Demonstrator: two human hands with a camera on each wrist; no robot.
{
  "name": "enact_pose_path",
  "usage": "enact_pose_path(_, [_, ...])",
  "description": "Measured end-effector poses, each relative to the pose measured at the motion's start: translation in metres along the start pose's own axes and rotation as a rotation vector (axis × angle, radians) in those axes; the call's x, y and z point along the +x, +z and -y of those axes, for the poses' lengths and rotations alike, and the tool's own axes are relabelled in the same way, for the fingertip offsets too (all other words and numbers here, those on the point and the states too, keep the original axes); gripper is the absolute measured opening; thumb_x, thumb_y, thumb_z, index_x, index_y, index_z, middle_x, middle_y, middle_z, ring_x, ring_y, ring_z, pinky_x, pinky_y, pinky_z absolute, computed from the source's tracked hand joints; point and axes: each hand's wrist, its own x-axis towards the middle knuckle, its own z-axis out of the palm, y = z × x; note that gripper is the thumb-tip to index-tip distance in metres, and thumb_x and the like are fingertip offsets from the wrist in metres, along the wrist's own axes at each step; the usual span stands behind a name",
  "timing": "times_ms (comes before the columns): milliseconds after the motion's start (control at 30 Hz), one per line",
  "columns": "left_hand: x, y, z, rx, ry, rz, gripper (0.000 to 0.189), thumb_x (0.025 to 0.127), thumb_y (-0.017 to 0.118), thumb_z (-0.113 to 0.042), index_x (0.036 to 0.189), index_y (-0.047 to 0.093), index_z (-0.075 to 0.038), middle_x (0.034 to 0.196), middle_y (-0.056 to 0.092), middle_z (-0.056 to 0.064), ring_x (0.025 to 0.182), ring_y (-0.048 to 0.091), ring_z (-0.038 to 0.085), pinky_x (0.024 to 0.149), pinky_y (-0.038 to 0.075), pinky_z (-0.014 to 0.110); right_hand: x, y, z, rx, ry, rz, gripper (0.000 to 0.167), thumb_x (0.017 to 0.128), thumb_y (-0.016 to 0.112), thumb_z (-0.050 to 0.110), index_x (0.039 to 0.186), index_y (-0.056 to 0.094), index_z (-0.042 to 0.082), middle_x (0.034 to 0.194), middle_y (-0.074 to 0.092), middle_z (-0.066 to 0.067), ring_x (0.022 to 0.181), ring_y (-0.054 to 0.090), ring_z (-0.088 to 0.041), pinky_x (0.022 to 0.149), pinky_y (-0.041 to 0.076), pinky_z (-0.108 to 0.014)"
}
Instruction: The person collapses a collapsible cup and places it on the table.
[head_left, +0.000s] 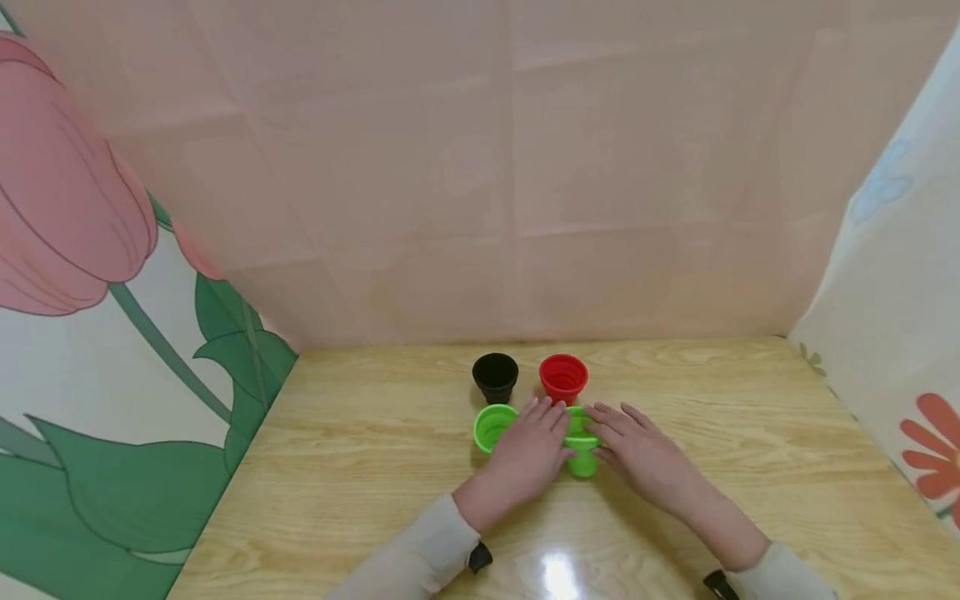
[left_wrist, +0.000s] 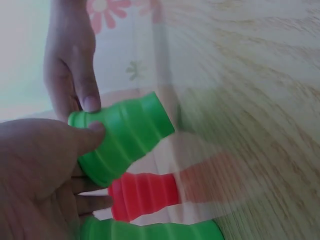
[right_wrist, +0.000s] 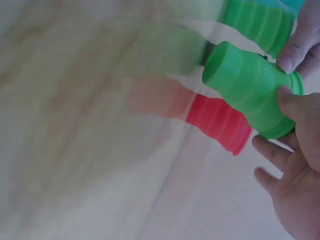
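Both my hands hold one green ribbed cup [head_left: 582, 463] by its upper part, its mouth upward. My left hand [head_left: 525, 454] has its thumb on the near side of this cup [left_wrist: 131, 131], close to the rim. My right hand [head_left: 651, 467] pinches the opposite side, its thumb showing on the cup [right_wrist: 252, 87] in the right wrist view. The cup is tilted, and its base looks slightly off the table. A second green cup [head_left: 491, 427] stands left of it, partly behind my left hand. A red cup [head_left: 563, 377] stands just behind the held one.
A black cup [head_left: 495, 381] stands left of the red one, behind the second green cup. All are on a glossy wood-grain table [head_left: 360, 442]. A pinkish cloth wall [head_left: 450, 183] rises at the table's back, with flower-printed panels at both sides.
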Motion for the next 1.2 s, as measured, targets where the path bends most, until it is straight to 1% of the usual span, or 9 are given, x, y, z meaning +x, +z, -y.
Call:
enact_pose_path(200, [-0.002, -0.011, 0.010, -0.246, 0.037, -0.070, 0.048, 0.106, 0.046, -0.046, 0.141, 0.058, -0.016, 0.153, 0.050, 0.001, 0.144, 0.042, 0.016, 0.124, 0.023, 0.036, 0.002, -0.011, -0.002, 0.145, -0.015, -0.106, 0.042, 0.083, 0.079, 0.010, 0.122, 0.067, 0.001, 0.127, 0.068, -0.015, 0.121, 0.062, -0.036, 0.125, 0.017, -0.026])
enact_pose_path(300, [-0.009, -0.018, 0.015, -0.399, 0.076, -0.090, 0.045, 0.107, 0.046, -0.044, 0.140, 0.058, -0.016, 0.152, 0.050, 0.001, 0.145, 0.041, 0.017, 0.123, 0.025, 0.036, 0.001, -0.019, 0.003, 0.236, 0.020, -0.115, 0.040, 0.085, 0.078, 0.007, 0.123, 0.067, 0.003, 0.126, 0.069, -0.013, 0.117, 0.065, -0.033, 0.119, 0.034, -0.030])
enact_pose_path(433, [-0.020, -0.023, 0.022, -0.581, 0.125, -0.100, 0.047, 0.106, 0.049, -0.043, 0.143, 0.056, -0.015, 0.147, 0.055, 0.000, 0.140, 0.047, 0.016, 0.116, 0.039, 0.035, 0.000, -0.026, 0.012, 0.337, 0.057, -0.100, 0.036, 0.087, 0.077, 0.005, 0.121, 0.068, 0.010, 0.120, 0.071, -0.001, 0.110, 0.067, -0.024, 0.093, 0.057, -0.044])
enact_pose_path(533, [-0.029, -0.025, 0.027, -0.731, 0.134, -0.108, 0.037, 0.104, 0.056, -0.041, 0.132, 0.061, -0.017, 0.127, 0.066, -0.006, 0.118, 0.060, 0.008, 0.100, 0.051, 0.028, 0.000, -0.029, 0.020, 0.390, 0.070, -0.113, 0.034, 0.086, 0.078, 0.005, 0.117, 0.069, 0.018, 0.113, 0.070, 0.009, 0.105, 0.068, -0.020, 0.088, 0.059, -0.041])
enact_pose_path(633, [-0.037, -0.025, 0.030, -0.876, 0.136, -0.121, 0.023, 0.101, 0.063, -0.036, 0.117, 0.062, -0.019, 0.105, 0.066, -0.010, 0.097, 0.061, 0.001, 0.088, 0.054, 0.020, 0.000, -0.031, 0.027, 0.435, 0.072, -0.143, 0.035, 0.085, 0.079, 0.006, 0.113, 0.068, 0.023, 0.106, 0.069, 0.015, 0.106, 0.068, -0.021, 0.097, 0.054, -0.035])
enact_pose_path(700, [-0.042, -0.026, 0.031, -0.953, 0.135, -0.121, 0.019, 0.100, 0.065, -0.032, 0.113, 0.062, -0.018, 0.101, 0.066, -0.009, 0.093, 0.061, -0.001, 0.086, 0.054, 0.018, 0.000, -0.033, 0.032, 0.468, 0.079, -0.147, 0.036, 0.085, 0.079, 0.006, 0.114, 0.068, 0.024, 0.105, 0.069, 0.017, 0.107, 0.068, -0.022, 0.101, 0.051, -0.036])
enact_pose_path(867, [-0.054, -0.028, 0.030, -1.013, 0.119, -0.111, 0.019, 0.100, 0.066, -0.027, 0.112, 0.063, -0.014, 0.101, 0.068, -0.006, 0.092, 0.062, -0.002, 0.085, 0.054, 0.014, -0.002, -0.036, 0.042, 0.506, 0.098, -0.117, 0.037, 0.086, 0.077, 0.009, 0.117, 0.066, 0.028, 0.108, 0.069, 0.018, 0.112, 0.066, -0.022, 0.097, 0.052, -0.052])
enact_pose_path(1067, [-0.066, -0.027, 0.029, -1.025, 0.093, -0.109, 0.017, 0.100, 0.065, -0.027, 0.111, 0.063, -0.014, 0.096, 0.067, -0.007, 0.088, 0.061, -0.003, 0.081, 0.055, 0.015, -0.001, -0.033, 0.051, 0.542, 0.032, -0.140, 0.035, 0.086, 0.077, 0.006, 0.113, 0.066, 0.025, 0.102, 0.066, 0.017, 0.096, 0.064, -0.009, 0.095, 0.051, -0.027])
enact_pose_path(1200, [-0.071, -0.026, 0.029, -1.044, 0.083, -0.093, 0.015, 0.101, 0.064, -0.026, 0.109, 0.062, -0.014, 0.095, 0.066, -0.006, 0.085, 0.060, -0.003, 0.078, 0.055, 0.015, -0.001, -0.030, 0.056, 0.481, 0.037, -0.121, 0.031, 0.086, 0.078, 0.007, 0.110, 0.067, 0.025, 0.100, 0.065, 0.021, 0.103, 0.065, -0.016, 0.093, 0.056, -0.039])
